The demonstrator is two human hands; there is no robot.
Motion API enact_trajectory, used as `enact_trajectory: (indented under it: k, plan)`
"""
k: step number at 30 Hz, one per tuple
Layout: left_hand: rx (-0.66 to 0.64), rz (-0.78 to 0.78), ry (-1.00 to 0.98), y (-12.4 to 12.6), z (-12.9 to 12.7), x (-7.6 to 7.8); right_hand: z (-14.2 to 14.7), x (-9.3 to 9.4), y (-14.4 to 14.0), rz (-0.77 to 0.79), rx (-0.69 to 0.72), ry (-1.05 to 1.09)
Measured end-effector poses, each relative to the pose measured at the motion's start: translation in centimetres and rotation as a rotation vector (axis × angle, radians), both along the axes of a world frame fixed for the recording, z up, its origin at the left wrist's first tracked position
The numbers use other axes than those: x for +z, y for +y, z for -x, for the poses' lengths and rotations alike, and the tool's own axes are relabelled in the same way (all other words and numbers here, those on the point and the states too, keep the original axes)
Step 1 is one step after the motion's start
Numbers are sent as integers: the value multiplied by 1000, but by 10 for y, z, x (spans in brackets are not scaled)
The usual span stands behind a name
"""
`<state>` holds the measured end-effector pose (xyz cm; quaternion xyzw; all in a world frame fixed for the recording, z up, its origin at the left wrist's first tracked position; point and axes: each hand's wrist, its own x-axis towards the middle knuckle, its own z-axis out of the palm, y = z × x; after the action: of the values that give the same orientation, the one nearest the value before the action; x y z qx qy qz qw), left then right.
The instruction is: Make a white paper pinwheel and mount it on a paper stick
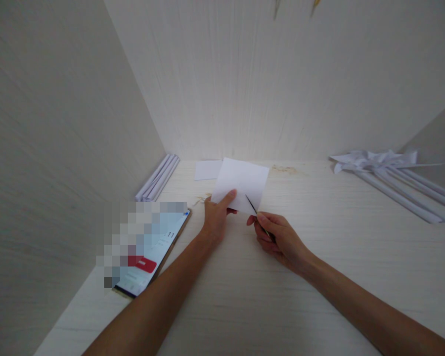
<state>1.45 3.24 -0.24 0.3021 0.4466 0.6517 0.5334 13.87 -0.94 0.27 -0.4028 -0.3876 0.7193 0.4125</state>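
Note:
My left hand (218, 213) pinches a square sheet of white paper (241, 180) by its near left edge, thumb on top and fingers underneath. The sheet is held over the table, tilted. My right hand (278, 236) is closed round a pair of scissors (252, 204). One thin dark blade lies over the sheet near its near right corner and points toward the middle. My fingers hide most of the handles. Behind the held sheet, another white paper piece (206, 170) lies flat, partly covered by it.
Rolled white paper tubes (158, 178) lie by the left wall. A phone (159, 252) with its screen lit rests left of my left forearm. At the right are paper pinwheels (378, 160) on paper sticks (400, 195). A pale back wall (244, 89) rises behind the table (319, 198).

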Motion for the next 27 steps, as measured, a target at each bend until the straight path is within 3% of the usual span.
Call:
enact_trajectory:
  k: [27]
  plan:
    - [5,2,7,-2,-2,1,0,2,0,-4,-12,0]
